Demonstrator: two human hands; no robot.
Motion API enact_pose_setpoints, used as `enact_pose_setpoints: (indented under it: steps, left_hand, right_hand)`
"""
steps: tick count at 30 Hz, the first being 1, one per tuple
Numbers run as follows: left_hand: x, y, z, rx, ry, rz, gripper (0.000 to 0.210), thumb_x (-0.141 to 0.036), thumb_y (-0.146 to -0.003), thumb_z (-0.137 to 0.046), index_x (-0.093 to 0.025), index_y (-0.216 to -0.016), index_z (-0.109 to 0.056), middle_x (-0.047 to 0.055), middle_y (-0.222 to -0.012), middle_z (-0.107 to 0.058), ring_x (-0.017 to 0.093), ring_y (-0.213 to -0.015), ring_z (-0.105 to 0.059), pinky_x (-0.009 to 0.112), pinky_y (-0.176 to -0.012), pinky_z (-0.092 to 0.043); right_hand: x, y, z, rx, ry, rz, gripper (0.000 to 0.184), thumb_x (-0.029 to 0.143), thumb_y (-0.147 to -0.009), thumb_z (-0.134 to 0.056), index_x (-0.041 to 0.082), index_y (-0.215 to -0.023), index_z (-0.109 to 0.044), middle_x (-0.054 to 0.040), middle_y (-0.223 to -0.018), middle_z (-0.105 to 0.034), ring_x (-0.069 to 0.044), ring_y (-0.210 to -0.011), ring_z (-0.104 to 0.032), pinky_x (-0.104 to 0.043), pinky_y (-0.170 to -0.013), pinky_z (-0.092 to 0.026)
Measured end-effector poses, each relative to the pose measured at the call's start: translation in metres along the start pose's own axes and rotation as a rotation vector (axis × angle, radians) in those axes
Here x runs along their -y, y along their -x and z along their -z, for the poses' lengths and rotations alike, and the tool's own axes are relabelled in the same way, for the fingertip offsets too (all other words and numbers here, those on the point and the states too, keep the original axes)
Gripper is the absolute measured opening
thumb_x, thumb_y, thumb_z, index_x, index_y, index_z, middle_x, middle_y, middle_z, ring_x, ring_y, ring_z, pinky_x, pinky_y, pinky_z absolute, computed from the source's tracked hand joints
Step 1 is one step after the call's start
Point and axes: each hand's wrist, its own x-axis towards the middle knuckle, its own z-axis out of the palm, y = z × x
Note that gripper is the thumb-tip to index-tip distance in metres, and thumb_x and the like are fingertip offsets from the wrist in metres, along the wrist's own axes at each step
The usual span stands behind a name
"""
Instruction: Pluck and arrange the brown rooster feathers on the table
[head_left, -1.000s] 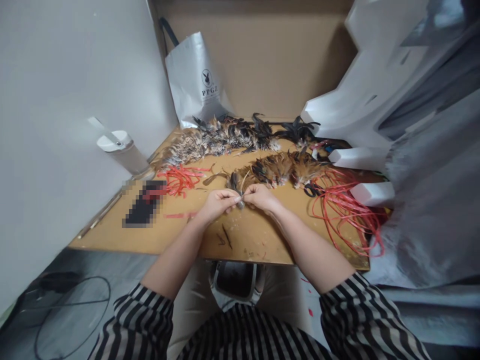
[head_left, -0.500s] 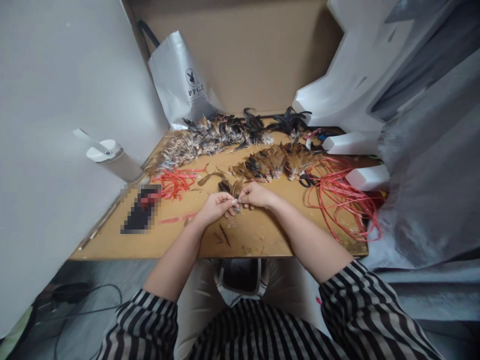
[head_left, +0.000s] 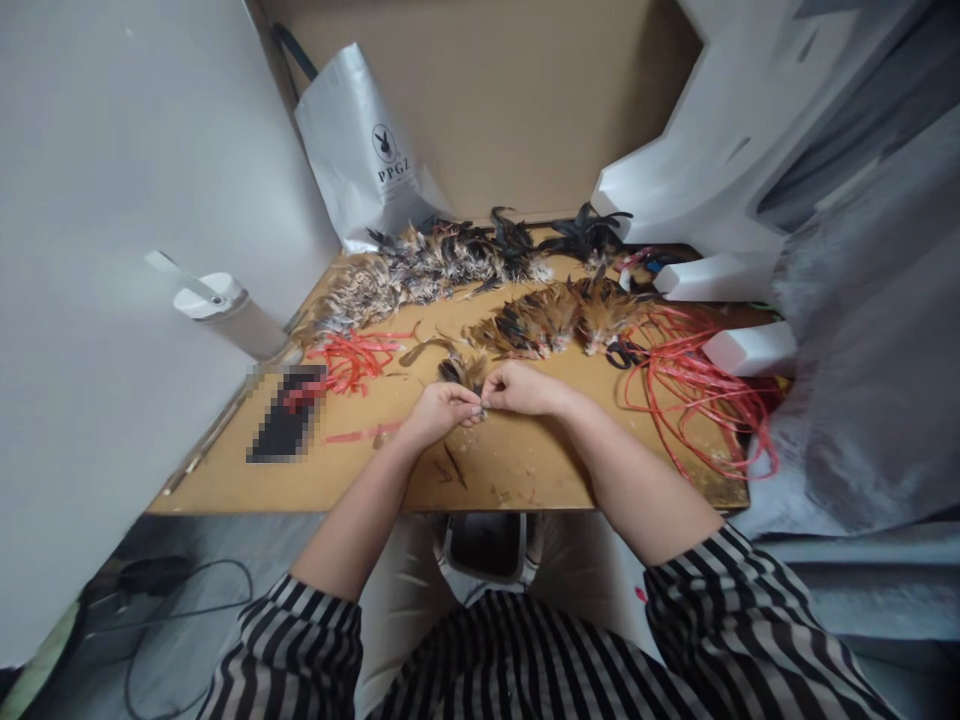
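Note:
Low over the table, my left hand [head_left: 444, 412] is closed around the lower end of a small bunch of brown and black feathers [head_left: 471, 372]. My right hand [head_left: 523, 388] is pinched shut, its fingertips meeting the left ones at the base of that bunch. Whatever sits between the right fingertips is too small to make out. The feather tips point away from me, and the quill ends are mostly hidden by my fingers. Just behind lies a row of brown feather bunches [head_left: 551, 318], with black-handled scissors [head_left: 621, 354] at its right end.
A long pile of mottled feathers [head_left: 420, 270] runs along the back of the table [head_left: 525, 490]. Red plastic strips [head_left: 356, 360] lie left, and a larger red tangle [head_left: 690, 390] lies right. A silver bag [head_left: 349, 150], a white lidded cup [head_left: 232, 315] and white foam pieces [head_left: 750, 348] border the area.
The view has shifted slightly. My hands stay together at the feather bunch, with only a small change in the fingers; my right fingertips have drawn in closer to the left ones.

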Motion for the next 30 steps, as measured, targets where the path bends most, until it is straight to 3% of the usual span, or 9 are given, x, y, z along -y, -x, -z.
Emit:
enact_pose_setpoints:
  steps: [6, 11, 18, 24, 30]
  left_hand:
    - [0.001, -0.001, -0.002, -0.019, -0.016, -0.001, 0.021, -0.022, -0.054, -0.073, -0.010, -0.067, -0.061, 0.001, -0.051, -0.061, 0.008, -0.046, -0.055, 0.020, -0.050, -0.046]
    - [0.003, -0.001, 0.003, 0.005, -0.051, -0.030, 0.023, -0.027, -0.058, -0.072, -0.010, -0.067, -0.060, 0.002, -0.052, -0.061, 0.008, -0.047, -0.055, 0.020, -0.050, -0.045]
    - [0.002, 0.000, 0.008, 0.063, -0.075, -0.059, 0.022, -0.029, -0.062, -0.068, -0.010, -0.070, -0.058, 0.003, -0.055, -0.062, 0.009, -0.048, -0.056, 0.020, -0.051, -0.045]
    - [0.000, 0.000, 0.007, 0.073, -0.078, -0.046, 0.022, -0.027, -0.062, -0.068, -0.010, -0.070, -0.057, 0.003, -0.055, -0.062, 0.008, -0.048, -0.056, 0.019, -0.049, -0.045]
    - [0.002, -0.002, 0.008, 0.081, -0.062, -0.024, 0.021, -0.026, -0.062, -0.068, -0.011, -0.071, -0.057, 0.002, -0.054, -0.061, 0.009, -0.049, -0.057, 0.019, -0.047, -0.044]
  right_hand:
    - [0.000, -0.005, -0.008, -0.071, -0.050, 0.016, 0.010, 0.022, -0.063, -0.058, 0.013, -0.061, -0.063, 0.0013, -0.056, -0.060, -0.007, -0.052, -0.046, -0.019, -0.051, -0.033]
    - [-0.004, -0.004, 0.001, -0.170, -0.200, 0.017, 0.013, 0.023, -0.066, -0.057, 0.013, -0.068, -0.065, -0.0009, -0.066, -0.064, -0.009, -0.059, -0.053, -0.020, -0.059, -0.040]
    - [-0.011, 0.002, 0.009, 0.088, -0.252, 0.081, 0.022, 0.020, -0.063, -0.060, 0.014, -0.083, -0.065, 0.0003, -0.067, -0.063, -0.008, -0.058, -0.053, -0.019, -0.057, -0.040]
    - [-0.010, -0.001, 0.002, 0.014, 0.036, 0.044, 0.012, 0.016, -0.062, -0.058, 0.013, -0.070, -0.066, 0.0001, -0.062, -0.062, -0.008, -0.054, -0.049, -0.019, -0.053, -0.035]
    - [-0.008, 0.001, 0.003, 0.066, 0.075, 0.082, 0.013, 0.016, -0.064, -0.054, 0.011, -0.069, -0.065, 0.0007, -0.060, -0.060, -0.007, -0.053, -0.047, -0.018, -0.052, -0.033]
